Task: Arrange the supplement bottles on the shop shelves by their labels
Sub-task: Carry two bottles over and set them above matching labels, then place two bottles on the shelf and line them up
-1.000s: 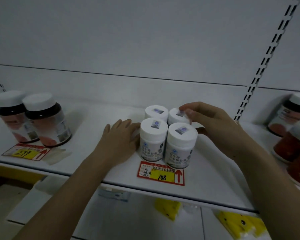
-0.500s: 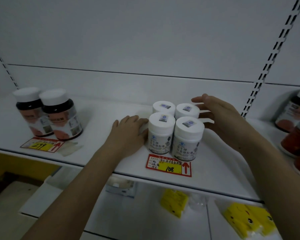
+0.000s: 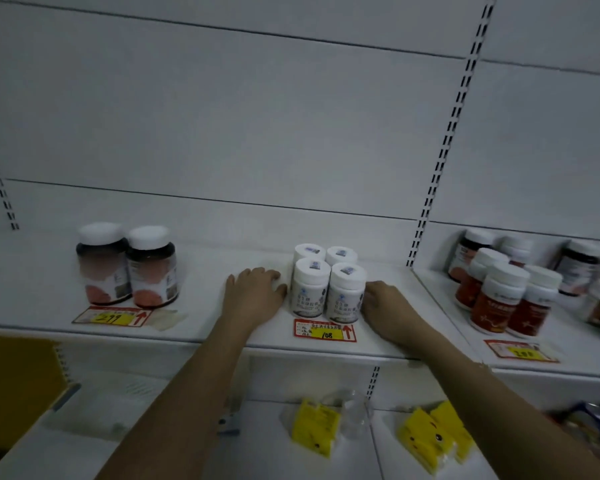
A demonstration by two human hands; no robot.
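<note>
Between both hands (image 3: 252,297) (image 3: 387,306), four capped white bottles (image 3: 328,284).

Both forearms are bare up to the frame edge, no sleeve showing; the left hand (image 3: 253,295) and right hand (image 3: 388,308) are ungloved.

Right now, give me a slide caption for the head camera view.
Left hand and right hand flank four white supplement bottles above the 108 price tag.

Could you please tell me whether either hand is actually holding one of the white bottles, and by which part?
Nothing is held. The left hand and right hand flank the four small white-capped plastic bottles, fingers at the front bottles' sides.
</note>
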